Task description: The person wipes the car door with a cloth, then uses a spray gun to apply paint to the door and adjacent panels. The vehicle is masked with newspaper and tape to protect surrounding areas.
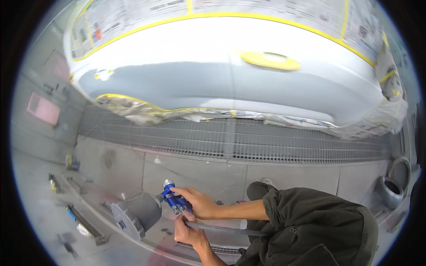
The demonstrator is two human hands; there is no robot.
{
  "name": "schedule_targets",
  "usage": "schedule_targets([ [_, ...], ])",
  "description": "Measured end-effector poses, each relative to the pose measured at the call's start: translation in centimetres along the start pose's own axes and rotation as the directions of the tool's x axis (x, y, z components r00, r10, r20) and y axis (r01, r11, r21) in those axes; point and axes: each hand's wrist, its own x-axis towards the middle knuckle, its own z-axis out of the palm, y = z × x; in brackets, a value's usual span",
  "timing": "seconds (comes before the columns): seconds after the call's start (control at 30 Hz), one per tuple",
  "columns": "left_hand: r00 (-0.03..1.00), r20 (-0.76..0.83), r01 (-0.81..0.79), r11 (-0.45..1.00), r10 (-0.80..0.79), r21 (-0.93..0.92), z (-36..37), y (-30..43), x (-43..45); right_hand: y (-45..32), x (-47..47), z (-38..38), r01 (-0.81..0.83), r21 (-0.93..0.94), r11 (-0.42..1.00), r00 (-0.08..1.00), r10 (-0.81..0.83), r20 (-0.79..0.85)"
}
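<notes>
My right hand [199, 202] grips a blue spray gun [173, 199], with a finger stretched along its body. The gun's silver air cap points up the picture toward the car. A grey paint cup [141, 211] is attached to the gun and lies tilted over to the left. Just below, my left hand [190, 231] pinches the grey air hose [226, 229] where it meets the gun's handle end. From there the hose runs right toward my dark garment. A white car side with grey patches, the car body [199, 78], spans the top of the view, apart from the gun.
Yellow tape and printed paper [233, 6] mask the windows; yellow tape covers a door handle [271, 61]. Floor grating [199, 139] runs beneath the car. Round metal parts [389, 193] stand at right. A can [72, 163] and a bar [86, 226] lie left. A hose [109, 226] curves across the floor.
</notes>
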Motion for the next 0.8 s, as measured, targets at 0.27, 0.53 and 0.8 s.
schedule_targets([
  [0.27,0.998,-0.003,-0.069,0.985,0.07,0.158,-3.3,-6.2,11.8,-4.3,11.1,7.7,0.188,0.089,0.978,0.977,-0.195,0.079],
  [0.53,0.985,0.146,0.101,0.994,-0.094,-0.042,-3.1,-19.1,25.8,-1.0,27.6,9.7,0.218,-0.003,0.976,0.965,-0.215,0.148],
  [0.8,0.982,0.187,0.01,0.988,-0.039,0.154,-4.2,-24.8,38.0,2.2,34.9,8.6,-0.255,-0.004,0.967,0.967,0.255,0.006],
])
